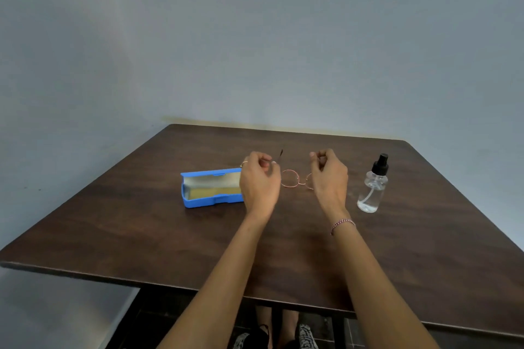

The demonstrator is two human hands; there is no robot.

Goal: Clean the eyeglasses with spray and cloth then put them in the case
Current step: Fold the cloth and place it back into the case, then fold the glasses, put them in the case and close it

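Holding the eyeglasses by their two side arms, the person has both hands out over the middle of the counter. The left hand has its fingers curled in a pinch on one thin arm, whose dark tip sticks up just past the thumb. The right hand is curled the same way at the other side and seems to pinch the second arm, though that arm is hidden behind the hand. The round lenses hang between the hands. Whether they touch the counter or sit just above it cannot be told.

The blue case lies open just left of the left hand, with what looks like a yellow cloth inside it. The spray bottle stands upright to the right of the right hand, apart from it, and nobody holds it.

Judging by this layout, the task is at its start. The glasses are in hand, but no sign of spraying or wiping shows, so both appear to remain, as does placing the glasses in the case.
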